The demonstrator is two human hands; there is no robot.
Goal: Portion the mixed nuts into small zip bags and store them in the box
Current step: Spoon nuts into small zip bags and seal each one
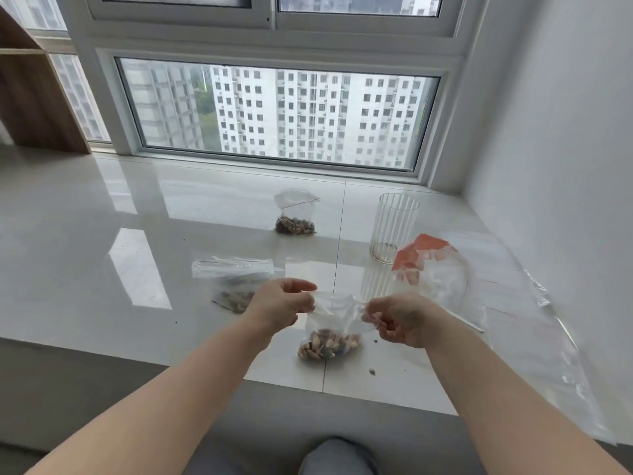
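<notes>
Both hands pinch the top of a small zip bag (330, 332) of nuts: left hand (282, 305) one corner, right hand (399, 318) the other. Its bottom rests on the white sill (102, 234), near the edge.

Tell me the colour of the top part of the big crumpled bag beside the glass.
Orange-red on the big bag, clear plastic below; head view shows it.

Behind the left hand (281, 303), a zip bag (233, 279) is partly hidden; its contents are too blurred to name.
</notes>
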